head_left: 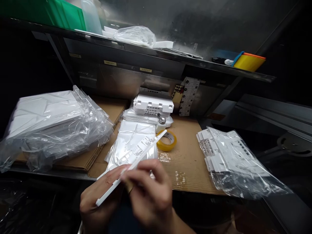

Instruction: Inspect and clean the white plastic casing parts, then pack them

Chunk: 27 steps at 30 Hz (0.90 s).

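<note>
A white moulded plastic panel (136,162) with slots and ribs is held tilted above the near edge of the bench. My left hand (101,195) is closed around its lower left part. My right hand (152,191) is closed in a pinch at the panel's near edge. A small yellowish thing (129,186) shows under its fingers, too blurred to name. Behind the panel lies a stack of clear plastic bags (135,128). A roll of yellow tape (168,141) lies just right of the panel's upper end.
Large bagged white panels (48,110) lie at left on cardboard (97,156). More bagged white parts (234,156) lie at right. White slotted parts (153,104) and a small bottle with a metal cap (161,123) stand behind. A shelf (151,52) crosses above, carrying a green bin (58,14).
</note>
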{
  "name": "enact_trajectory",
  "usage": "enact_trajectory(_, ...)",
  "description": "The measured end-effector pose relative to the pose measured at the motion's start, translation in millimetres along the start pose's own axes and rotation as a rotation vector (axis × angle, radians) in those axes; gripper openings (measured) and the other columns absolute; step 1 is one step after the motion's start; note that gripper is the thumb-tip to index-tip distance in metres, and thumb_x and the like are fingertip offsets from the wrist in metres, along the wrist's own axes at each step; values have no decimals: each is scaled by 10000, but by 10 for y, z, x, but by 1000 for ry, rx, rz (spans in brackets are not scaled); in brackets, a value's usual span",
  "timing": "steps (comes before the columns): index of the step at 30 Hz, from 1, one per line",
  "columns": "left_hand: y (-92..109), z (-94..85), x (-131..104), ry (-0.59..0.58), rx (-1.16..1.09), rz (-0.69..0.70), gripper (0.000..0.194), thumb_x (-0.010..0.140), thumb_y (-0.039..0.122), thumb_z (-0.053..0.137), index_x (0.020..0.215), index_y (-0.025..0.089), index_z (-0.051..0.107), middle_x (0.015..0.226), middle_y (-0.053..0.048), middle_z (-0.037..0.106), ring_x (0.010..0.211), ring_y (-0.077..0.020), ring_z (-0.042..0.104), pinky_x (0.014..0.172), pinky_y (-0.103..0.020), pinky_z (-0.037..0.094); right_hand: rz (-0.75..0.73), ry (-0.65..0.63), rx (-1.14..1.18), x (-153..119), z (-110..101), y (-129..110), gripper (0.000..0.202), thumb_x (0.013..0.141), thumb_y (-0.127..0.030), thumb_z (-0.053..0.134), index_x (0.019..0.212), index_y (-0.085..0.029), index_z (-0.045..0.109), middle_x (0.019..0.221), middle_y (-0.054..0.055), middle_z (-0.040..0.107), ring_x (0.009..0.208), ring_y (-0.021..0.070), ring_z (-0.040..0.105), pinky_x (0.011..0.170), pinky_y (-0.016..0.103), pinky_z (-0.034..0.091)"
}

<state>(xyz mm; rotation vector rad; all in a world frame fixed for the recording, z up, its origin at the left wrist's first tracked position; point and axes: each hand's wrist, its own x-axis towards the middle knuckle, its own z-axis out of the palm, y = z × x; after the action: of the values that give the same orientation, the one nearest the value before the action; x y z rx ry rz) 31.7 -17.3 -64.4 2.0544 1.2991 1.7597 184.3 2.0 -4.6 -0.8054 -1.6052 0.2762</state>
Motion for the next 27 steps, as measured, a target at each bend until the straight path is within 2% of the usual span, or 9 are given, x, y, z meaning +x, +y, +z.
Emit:
enact_trajectory(4,26,-29,24,53,-2,-29,441,886,76,692,1236,341,735,1170,71,782,983,-209,757,907,-307,603,-37,-11,15,14,34,-44,113,891,-103,733,982,-162,768,888,58,665,803,160,667,727,289,609)
enact_trajectory(7,62,-14,48,154,77,27,431,769,68,821,1126,309,785,1058,68,809,816,-194,764,831,-319,621,78,98,-51,217,-140,250,118,903,-109,730,958,-200,780,920,46,636,825,151,660,728,288,616)
enact_trajectory(10,87,11,54,186,88,44,309,772,111,831,1042,258,801,993,37,818,815,-212,771,809,-336,629,129,211,-137,409,-325,538,99,912,-135,726,925,-217,779,915,32,608,840,153,642,721,296,612)
enact_trajectory(12,96,24,58,199,86,46,260,774,131,835,1008,240,804,988,26,818,819,-219,774,792,-335,633,143,238,-167,441,-364,579,93,918,-143,719,918,-216,777,918,34,599,847,156,635,724,303,607)
enact_trajectory(16,88,23,90,182,92,94,319,774,79,823,1045,248,802,1021,52,813,832,-183,769,850,-290,629,106,106,-96,218,-197,265,119,919,-113,700,956,-201,772,928,56,633,847,166,644,740,318,606)
enact_trajectory(19,54,-3,116,26,28,110,442,873,38,694,1234,291,733,1176,67,781,1009,-182,754,1021,-303,583,-37,19,-27,-13,-13,-34,121,889,-97,713,979,-165,757,905,68,678,809,171,655,721,315,602)
enact_trajectory(21,29,-24,123,-51,-12,125,494,906,23,629,1310,302,686,1251,70,754,1092,-173,731,1074,-299,551,-79,-3,-8,-71,24,-92,121,878,-108,732,986,-158,755,890,63,689,788,166,660,712,305,601)
enact_trajectory(24,14,-58,118,4,17,152,478,828,-2,733,1226,264,737,1173,62,783,994,-155,754,1027,-253,568,27,35,-49,47,-127,137,105,900,-121,728,966,-187,774,909,50,658,821,153,663,735,284,603)
enact_trajectory(27,40,-104,105,32,1,67,368,789,46,804,1096,247,789,1082,51,810,911,-167,776,960,-240,603,151,203,-230,283,-474,622,63,910,-174,731,912,-205,785,902,35,623,823,149,642,705,278,588)
